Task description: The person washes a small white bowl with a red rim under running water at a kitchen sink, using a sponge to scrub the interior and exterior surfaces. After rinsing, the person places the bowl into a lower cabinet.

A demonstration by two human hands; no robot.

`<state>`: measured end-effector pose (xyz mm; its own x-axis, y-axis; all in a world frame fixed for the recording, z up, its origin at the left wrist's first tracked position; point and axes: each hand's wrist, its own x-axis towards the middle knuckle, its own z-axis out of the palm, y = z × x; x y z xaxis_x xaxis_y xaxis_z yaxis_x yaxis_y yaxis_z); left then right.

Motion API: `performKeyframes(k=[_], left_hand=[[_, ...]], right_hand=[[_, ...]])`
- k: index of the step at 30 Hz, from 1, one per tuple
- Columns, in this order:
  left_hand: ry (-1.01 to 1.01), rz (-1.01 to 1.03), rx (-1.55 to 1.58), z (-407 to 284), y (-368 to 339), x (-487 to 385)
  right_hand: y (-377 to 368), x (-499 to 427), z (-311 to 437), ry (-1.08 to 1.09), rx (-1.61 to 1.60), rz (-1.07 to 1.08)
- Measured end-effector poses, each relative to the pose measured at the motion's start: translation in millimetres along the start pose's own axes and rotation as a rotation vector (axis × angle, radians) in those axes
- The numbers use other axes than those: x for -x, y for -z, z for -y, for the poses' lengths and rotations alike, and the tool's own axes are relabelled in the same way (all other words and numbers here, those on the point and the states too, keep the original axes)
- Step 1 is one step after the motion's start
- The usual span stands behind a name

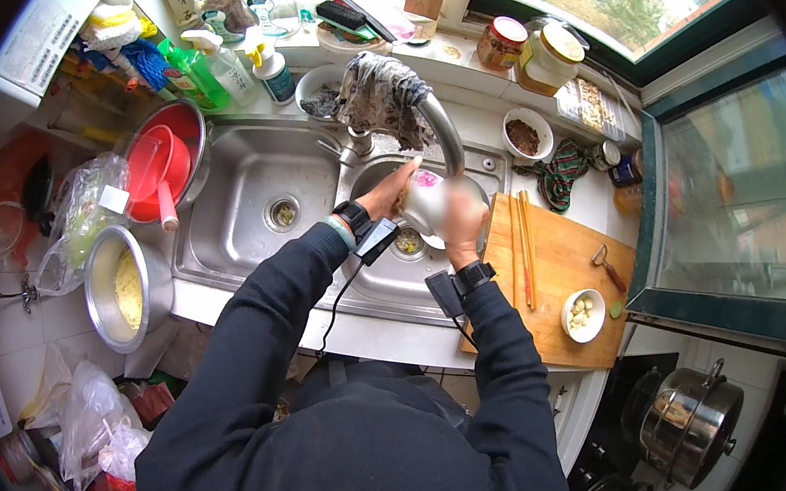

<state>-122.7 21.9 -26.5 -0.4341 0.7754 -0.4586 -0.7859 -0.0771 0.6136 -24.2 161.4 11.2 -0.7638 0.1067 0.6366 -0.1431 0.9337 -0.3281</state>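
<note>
Over the right basin of a steel double sink (pixel 253 259), my left hand (pixel 390 191) grips the left side of a white bowl (pixel 425 202) with a pink pattern. My right hand (pixel 465 217) is on the bowl's right side; it is blurred, and its fingers are hard to make out. Part of another white dish (pixel 433 241) shows beneath. Just beyond the hands curves a steel faucet (pixel 447 132), with a grey, worn cloth (pixel 384 95) draped over its spout end. Food scraps lie in the drain (pixel 408 241).
Right of the sink, a wooden cutting board (pixel 569 229) bears chopsticks (pixel 527 250), a peeler (pixel 609 266) and a bowl of garlic (pixel 583 315). Left stand a red basin (pixel 159 161) and a metal pot (pixel 94 284). Spray bottles (pixel 274 75) and jars (pixel 502 43) line the back; an open window sash (pixel 728 305) juts in at right.
</note>
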Motion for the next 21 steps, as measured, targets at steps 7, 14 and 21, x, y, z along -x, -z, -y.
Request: performKeyframes(k=[7, 14, 21], left_hand=[[-0.344, -0.180, 0.286, 39.0, -21.1, 36.6], [-0.616, -0.742, -0.417, 21.6, -14.5, 47.5], [-0.641, -0.621, -0.803, 5.9, -21.3, 33.2]], right_hand=[[-31.2, 8.7, -9.2, -1.300, -1.683, 0.044], [-32.2, -15.2, 0.4, -0.969, -1.132, 0.427], [-12.0, -25.1, 4.8, -0.562, -0.649, 0.437]])
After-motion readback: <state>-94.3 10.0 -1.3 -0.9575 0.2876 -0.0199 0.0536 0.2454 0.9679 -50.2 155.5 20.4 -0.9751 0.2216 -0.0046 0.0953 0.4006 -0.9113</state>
